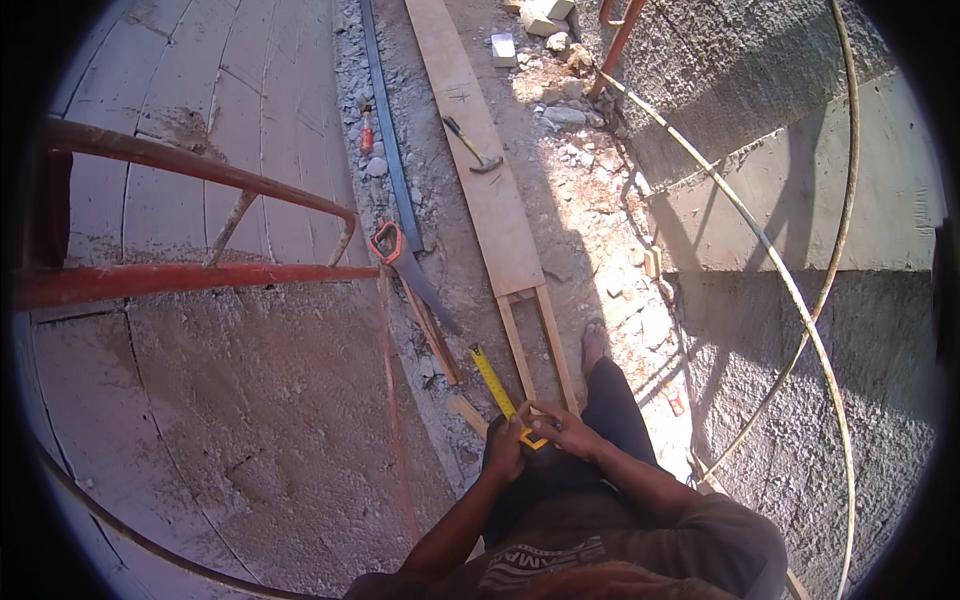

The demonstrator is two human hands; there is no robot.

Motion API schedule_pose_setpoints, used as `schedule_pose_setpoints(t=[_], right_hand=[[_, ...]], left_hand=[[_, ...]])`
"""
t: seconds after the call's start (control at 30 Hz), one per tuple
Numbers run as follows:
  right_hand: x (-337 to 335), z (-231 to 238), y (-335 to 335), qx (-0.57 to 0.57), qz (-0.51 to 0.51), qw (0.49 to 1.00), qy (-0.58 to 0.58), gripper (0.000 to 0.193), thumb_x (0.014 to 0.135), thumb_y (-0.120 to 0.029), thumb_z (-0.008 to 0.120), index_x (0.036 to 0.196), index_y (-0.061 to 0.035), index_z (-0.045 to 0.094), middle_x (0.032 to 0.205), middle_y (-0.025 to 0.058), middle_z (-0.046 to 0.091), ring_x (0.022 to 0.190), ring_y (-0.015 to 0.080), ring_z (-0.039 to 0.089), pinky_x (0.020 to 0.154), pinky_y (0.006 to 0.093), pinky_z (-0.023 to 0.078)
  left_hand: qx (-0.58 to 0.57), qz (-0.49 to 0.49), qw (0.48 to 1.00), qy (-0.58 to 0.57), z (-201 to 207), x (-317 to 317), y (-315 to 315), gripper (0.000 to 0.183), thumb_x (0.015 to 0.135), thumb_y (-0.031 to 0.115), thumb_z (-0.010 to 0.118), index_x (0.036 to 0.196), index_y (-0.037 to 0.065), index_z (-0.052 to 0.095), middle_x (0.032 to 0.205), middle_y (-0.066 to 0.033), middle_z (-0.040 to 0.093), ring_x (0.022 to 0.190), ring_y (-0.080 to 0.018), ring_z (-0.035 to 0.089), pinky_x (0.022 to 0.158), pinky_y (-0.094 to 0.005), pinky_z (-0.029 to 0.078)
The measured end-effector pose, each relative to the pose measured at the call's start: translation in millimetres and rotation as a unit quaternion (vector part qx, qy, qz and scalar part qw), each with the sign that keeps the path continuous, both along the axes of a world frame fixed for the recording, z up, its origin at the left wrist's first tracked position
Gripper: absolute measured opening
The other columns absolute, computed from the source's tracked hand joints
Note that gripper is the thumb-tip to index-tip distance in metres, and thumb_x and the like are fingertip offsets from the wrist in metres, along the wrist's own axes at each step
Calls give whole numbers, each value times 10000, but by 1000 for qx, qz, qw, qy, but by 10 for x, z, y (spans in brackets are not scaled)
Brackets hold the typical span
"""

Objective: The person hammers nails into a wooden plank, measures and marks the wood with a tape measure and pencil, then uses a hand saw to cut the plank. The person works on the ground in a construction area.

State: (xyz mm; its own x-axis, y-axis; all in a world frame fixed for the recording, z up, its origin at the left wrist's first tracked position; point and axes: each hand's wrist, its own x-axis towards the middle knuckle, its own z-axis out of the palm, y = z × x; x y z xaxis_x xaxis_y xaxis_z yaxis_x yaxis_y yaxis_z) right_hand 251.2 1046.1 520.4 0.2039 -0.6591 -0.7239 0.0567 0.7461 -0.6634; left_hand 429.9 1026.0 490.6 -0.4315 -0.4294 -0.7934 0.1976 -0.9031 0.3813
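Note:
A yellow tape measure (pixel 532 438) is between my hands at my lap, its blade (pixel 491 379) drawn out forward and to the left. My left hand (pixel 505 450) is closed round the blade beside the case. With bent fingers, my right hand (pixel 568 432) grips the case from the other side; some of its fingertips are hard to make out. Just beyond lies a wooden frame of two narrow battens (pixel 553 345), joined to a long pale board (pixel 480 190). On that board rests a hammer (pixel 475 148) with a yellow-green and black handle.
A handsaw (pixel 418 280) with an orange-and-black handle lies left of the board, near wood strips (pixel 432 335) and a dark metal bar (pixel 390 130). Red scaffold rails (pixel 200 278) stand at left. Long poles (pixel 765 240) cross at right over rough plaster. Rubble (pixel 575 125) and a small bottle (pixel 367 132) lie around.

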Motion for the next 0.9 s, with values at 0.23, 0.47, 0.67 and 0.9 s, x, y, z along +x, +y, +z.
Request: schedule_pose_setpoints(t=[0.23,0.47,0.67,0.9], right_hand=[[-685,232,-816,-4,-7,999,-40,632,968,-390,635,1469,-52,449,1393,150,543,1288,229,492,1089,328,359],[-1915,904,-1875,22,199,980,13,696,891,-412,712,1446,-63,479,1186,152,663,1058,203,616,933,309,470],[-2582,960,-2527,-49,317,940,112,541,855,-437,701,1229,-50,648,969,111,714,871,197,666,790,316,510],[-3161,278,-3046,129,-66,970,196,501,843,-391,732,1188,-33,682,1043,92,708,993,167,627,890,305,469]], left_hand=[[-93,-50,992,-67,329,-945,-1002,515,1094,347,314,1492,31,401,1442,-123,465,1260,-203,491,1081,-310,363],[-131,85,978,-136,560,-1856,-2000,510,1085,333,361,1474,11,426,1468,-122,455,1304,-250,486,1105,-342,349],[-127,31,979,-159,610,-1704,-3210,589,1068,404,395,1534,56,303,1497,-133,422,1336,-263,470,1030,-395,427],[-117,-33,953,-278,43,-747,-4538,557,1033,411,476,1473,73,419,1359,-103,554,1178,-219,588,965,-372,453]])
